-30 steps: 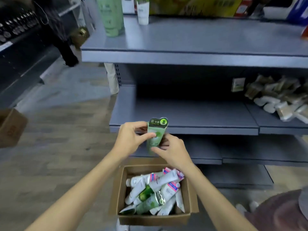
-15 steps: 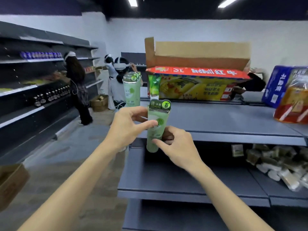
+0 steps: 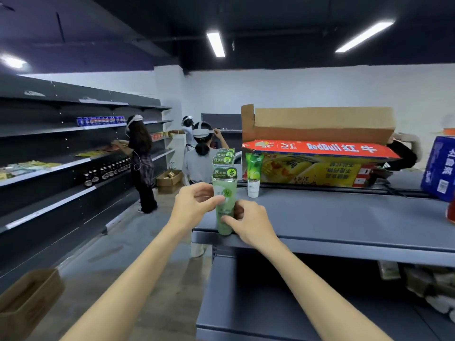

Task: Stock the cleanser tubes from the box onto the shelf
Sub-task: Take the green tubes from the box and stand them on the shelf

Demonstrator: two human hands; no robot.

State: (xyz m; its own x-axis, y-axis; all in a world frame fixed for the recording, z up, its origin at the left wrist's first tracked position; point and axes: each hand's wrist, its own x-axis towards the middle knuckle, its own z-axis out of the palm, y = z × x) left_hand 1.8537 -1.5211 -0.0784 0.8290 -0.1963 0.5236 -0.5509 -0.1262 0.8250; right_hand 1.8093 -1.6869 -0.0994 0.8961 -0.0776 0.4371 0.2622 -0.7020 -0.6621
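head view: a pale green tube (image 3: 225, 205) stands upright at the front left corner of the grey shelf (image 3: 344, 222), its base at the shelf edge. its dark top flap carries the character "泥" and a round green badge; "泥" shows again in a white circle on the body. the smaller print is too blurred to read. more tubes of the same kind (image 3: 225, 157) stand just behind it in a row. a brighter green tube with a white cap (image 3: 253, 177) stands further back, near a carton (image 3: 317, 156) printed "redbull 红牛" in white on red, its brown flap raised. a blue pack (image 3: 440, 168) sits at the far right.

both arms reach forward from below. the left hand (image 3: 194, 205) pinches the tube's middle, thumb on the front, fingers curled behind. the right hand (image 3: 248, 223) grips the lower part, thumb across the front near the base, fingers wrapped round the back.
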